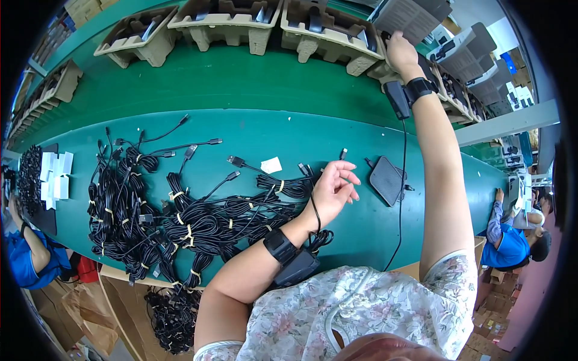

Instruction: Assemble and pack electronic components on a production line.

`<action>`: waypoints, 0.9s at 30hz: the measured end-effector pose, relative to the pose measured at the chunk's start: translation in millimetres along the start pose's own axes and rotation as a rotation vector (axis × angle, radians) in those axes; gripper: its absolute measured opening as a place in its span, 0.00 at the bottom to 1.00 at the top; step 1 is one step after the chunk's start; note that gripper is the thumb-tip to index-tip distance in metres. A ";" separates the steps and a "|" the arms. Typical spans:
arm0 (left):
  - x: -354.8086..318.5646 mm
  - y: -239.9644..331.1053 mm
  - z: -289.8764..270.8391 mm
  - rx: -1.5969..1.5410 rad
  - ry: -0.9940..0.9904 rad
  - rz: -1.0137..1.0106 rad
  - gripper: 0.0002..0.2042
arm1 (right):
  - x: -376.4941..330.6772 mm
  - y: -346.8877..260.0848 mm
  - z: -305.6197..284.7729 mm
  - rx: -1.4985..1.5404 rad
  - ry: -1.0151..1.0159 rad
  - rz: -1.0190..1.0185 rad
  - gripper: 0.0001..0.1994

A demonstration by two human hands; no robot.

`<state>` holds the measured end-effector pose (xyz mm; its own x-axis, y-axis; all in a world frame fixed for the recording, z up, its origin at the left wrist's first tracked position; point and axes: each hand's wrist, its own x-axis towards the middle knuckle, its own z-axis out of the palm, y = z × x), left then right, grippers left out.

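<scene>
My left hand [334, 194] hovers at the right end of the cable heap, palm turned inward and fingers loosely curled but apart, nothing between them. Many black USB cables [198, 213], bundled with pale ties, lie across the near left of the green bench; several plugs stick out. Far to the right, my right hand [401, 55] reaches to the end of a tan moulded-pulp tray [337, 43]. Its fingers are closed near a dark item and a grey printed carton panel [412, 21]; what they grip is hidden. A flat dark rounded case [387, 180] rests right of my left hand.
Pulp trays [226, 27] with dark items line the raised far ledge. White card pieces [56, 174] lie at the far left. A thin black cord [402, 198] hangs from my right wrist's black box [397, 99]. Co-workers in blue sit at both sides. More cables fill a carton [171, 319] below.
</scene>
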<state>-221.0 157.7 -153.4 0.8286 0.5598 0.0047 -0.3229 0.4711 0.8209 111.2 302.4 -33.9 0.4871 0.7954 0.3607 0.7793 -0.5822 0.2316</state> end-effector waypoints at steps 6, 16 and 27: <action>-1.4 0.1 -2.4 0.018 0.011 -0.005 0.18 | -18.6 -3.1 -22.1 -0.140 0.093 -0.257 0.14; -0.6 0.9 -2.7 0.044 -0.010 -0.005 0.18 | 9.9 28.7 17.3 0.407 -0.045 -0.079 0.13; 1.9 0.9 -0.1 0.056 -0.039 0.002 0.17 | 21.7 59.0 19.6 0.357 -0.262 -0.134 0.12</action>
<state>-219.7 159.3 -152.7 0.8456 0.5331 0.0272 -0.2990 0.4308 0.8515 175.4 288.5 -30.1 0.4199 0.9023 0.0978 0.9070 -0.4133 -0.0812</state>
